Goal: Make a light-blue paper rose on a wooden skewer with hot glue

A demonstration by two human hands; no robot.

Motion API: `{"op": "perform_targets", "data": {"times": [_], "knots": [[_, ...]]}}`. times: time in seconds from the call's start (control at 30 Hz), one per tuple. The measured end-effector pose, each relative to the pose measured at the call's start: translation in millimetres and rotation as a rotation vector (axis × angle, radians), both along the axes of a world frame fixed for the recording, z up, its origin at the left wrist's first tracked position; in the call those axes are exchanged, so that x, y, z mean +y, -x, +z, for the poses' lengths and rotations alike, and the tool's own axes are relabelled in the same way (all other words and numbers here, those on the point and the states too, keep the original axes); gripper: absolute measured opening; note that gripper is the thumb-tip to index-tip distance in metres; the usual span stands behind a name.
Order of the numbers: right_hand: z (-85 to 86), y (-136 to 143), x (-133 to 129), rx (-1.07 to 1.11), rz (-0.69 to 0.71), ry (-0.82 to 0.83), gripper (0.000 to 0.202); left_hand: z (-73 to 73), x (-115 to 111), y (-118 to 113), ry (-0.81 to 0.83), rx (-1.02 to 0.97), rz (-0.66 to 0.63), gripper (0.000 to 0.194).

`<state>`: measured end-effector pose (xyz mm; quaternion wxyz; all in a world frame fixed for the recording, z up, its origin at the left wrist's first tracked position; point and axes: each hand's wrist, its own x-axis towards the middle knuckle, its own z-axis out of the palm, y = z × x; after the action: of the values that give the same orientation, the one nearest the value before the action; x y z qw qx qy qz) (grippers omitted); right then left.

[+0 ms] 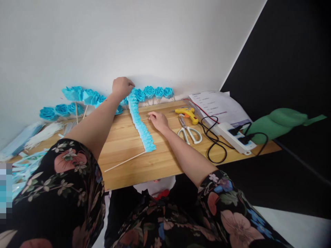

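Note:
A long strip of blue crepe paper (141, 125), with ruffled petal-like folds along it, lies across the wooden table. Its far end reaches up to my left hand (122, 86), whose closed fingers hold it near the wall. At the near end, a thin wooden stick (124, 162) meets the strip and points to the lower left. My right hand (158, 120) hovers over the table just right of the strip, apart from it. Its fingers are loosely bent and slightly apart, with nothing visible in them. My left forearm hides some blue flowers behind it.
Blue paper roses (149, 92) on sticks line the wall. Right of my right hand are a yellow glue gun (190, 113), scissors (190, 134), papers (219, 106), a power strip (235, 137) with black cables and a green object (279, 122). White and blue strips (46, 134) lie left.

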<state>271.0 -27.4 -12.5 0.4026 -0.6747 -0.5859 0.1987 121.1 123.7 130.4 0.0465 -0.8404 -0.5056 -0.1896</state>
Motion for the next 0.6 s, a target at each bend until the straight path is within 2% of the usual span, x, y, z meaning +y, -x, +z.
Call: {"op": "perform_targets", "data": {"times": [0.07,0.23,0.43,0.6], "knots": [[0.1,-0.5,-0.4,-0.003,-0.005,0.004,0.032,-0.3,2.1,1.3,0.007,-0.034,0.014,0.03],[1.1,-0.7,-1.1,-0.008,-0.012,0.002,0.032,-5.1,2.9,0.3,-0.059,-0.134,-0.048,0.026],[0.8,-0.4,-1.3,0.028,0.002,-0.005,0.032,-1.7,0.5,0.7,0.008,-0.283,0.031,0.034],[1.4,0.3,-1.6,0.027,0.0,0.005,0.032,-7.2,-0.2,10.4,-0.004,-0.314,0.051,0.035]]}}
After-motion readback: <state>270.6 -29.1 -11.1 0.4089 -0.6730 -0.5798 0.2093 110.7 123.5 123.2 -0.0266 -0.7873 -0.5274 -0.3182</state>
